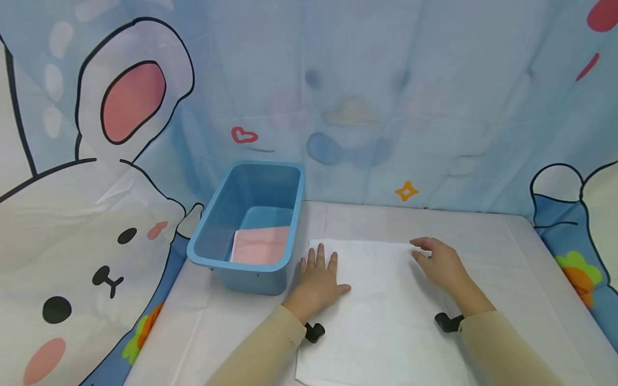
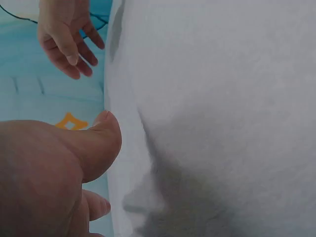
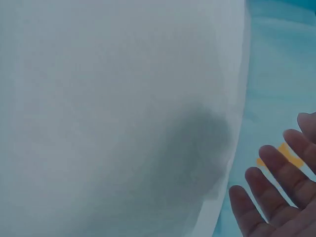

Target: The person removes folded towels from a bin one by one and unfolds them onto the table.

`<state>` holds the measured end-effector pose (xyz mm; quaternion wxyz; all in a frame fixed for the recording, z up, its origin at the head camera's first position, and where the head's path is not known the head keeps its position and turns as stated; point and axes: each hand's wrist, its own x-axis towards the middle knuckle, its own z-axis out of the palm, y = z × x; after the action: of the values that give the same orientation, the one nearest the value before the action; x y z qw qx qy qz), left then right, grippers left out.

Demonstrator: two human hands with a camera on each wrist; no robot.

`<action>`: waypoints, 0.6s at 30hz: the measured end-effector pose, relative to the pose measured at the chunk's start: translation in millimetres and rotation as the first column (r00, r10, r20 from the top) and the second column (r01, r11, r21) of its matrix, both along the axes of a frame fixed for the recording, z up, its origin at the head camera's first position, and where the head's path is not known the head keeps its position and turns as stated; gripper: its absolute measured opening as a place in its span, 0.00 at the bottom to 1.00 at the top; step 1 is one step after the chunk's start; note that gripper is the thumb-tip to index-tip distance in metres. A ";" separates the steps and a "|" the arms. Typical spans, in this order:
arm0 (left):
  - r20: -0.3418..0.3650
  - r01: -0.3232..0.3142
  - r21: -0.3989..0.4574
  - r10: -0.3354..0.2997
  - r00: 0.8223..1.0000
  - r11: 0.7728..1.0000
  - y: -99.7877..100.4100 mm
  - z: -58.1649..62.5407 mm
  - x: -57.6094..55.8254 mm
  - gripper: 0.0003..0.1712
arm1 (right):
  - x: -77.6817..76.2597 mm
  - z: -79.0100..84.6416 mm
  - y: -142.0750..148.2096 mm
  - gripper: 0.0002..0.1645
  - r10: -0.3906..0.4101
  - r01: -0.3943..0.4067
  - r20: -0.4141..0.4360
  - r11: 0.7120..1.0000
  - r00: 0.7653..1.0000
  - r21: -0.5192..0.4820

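Note:
A white cloth [image 1: 381, 321], thin and rectangular, lies spread on the white-covered table. My left hand [image 1: 317, 284] is near its upper left corner, palm down with fingers spread. Over the cloth's upper right side my right hand [image 1: 441, 268] hovers, fingers loosely bent and holding nothing. The left wrist view shows my left thumb [image 2: 101, 145] large in front, with my right hand [image 2: 69, 42] raised beyond it. In the right wrist view the right fingers [image 3: 276, 192] are apart, and their shadow falls on the white surface.
Left of the cloth stands a blue plastic bin [image 1: 272, 281], close to my left hand. Inside it lies a folded pink cloth [image 1: 260, 245]. Behind the table hangs a printed curtain [image 1: 357, 80] with cartoon figures. The white table cover [image 1: 521, 279] extends to the right.

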<state>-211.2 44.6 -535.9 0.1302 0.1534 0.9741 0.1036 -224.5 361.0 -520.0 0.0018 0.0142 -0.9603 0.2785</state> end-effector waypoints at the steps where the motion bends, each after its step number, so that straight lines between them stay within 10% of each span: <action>1: 0.005 -0.014 0.005 0.014 1.000 1.000 0.4 -1.2 -5.3 0.54 | -6.3 -0.4 2.4 0.26 -0.005 0.005 0.003 1.000 1.000 -0.004; 9: 0.002 -0.082 0.038 0.082 0.997 0.996 6.3 -7.9 -38.1 0.51 | -43.8 -12.8 6.1 0.25 -0.022 0.021 0.053 1.000 0.998 0.009; 18: -0.164 -0.104 -0.015 0.100 0.981 0.995 7.2 -17.9 -62.0 0.32 | -58.5 -27.3 7.5 0.21 -0.032 0.028 0.057 0.997 0.998 0.075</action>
<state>-273.2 51.8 -553.8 0.0462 0.1099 0.9891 0.0860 -283.0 368.5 -547.3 -0.0225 -0.0084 -0.9698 0.2429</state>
